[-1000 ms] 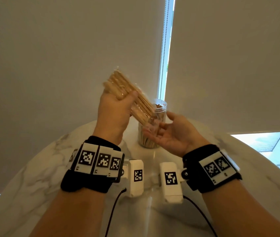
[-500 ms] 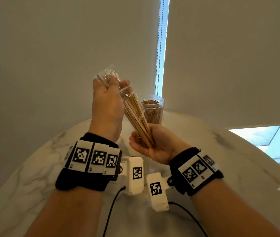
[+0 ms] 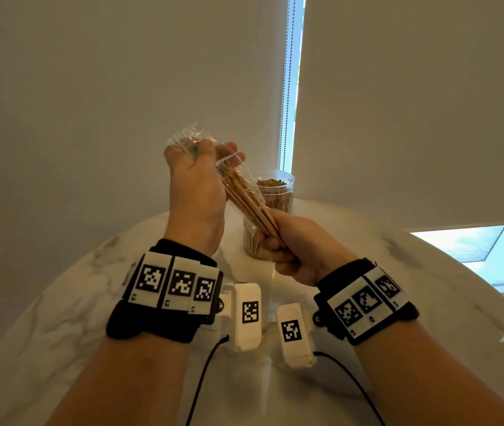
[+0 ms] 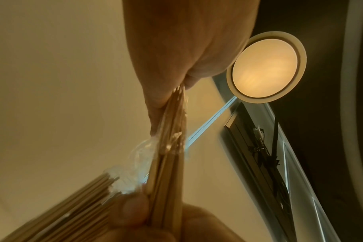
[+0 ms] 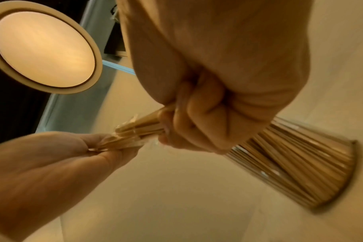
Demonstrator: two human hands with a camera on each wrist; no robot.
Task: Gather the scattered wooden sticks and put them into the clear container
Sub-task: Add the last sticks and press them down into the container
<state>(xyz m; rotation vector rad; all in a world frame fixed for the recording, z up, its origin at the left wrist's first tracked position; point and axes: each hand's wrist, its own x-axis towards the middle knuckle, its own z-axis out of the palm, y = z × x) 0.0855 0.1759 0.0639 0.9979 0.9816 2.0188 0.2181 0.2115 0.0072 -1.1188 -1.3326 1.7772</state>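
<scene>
A bundle of wooden sticks in a clear plastic wrapper slants down to the right above the table. My left hand pinches the crumpled top end of the wrapper. My right hand grips the lower end of the sticks in a fist. Just behind both hands the clear container stands upright and open, packed with sticks. In the right wrist view the container shows behind my fist, and the left hand holds the wrapper's end.
The round white marble table carries the container near its far edge. Closed roller blinds hang right behind it, with a bead chain in the gap between them. A round ceiling lamp glows overhead.
My right hand went from an open palm under the bundle to a fist around its lower end. The left hand shifted to the wrapper's top, and the bundle swung steeper.
</scene>
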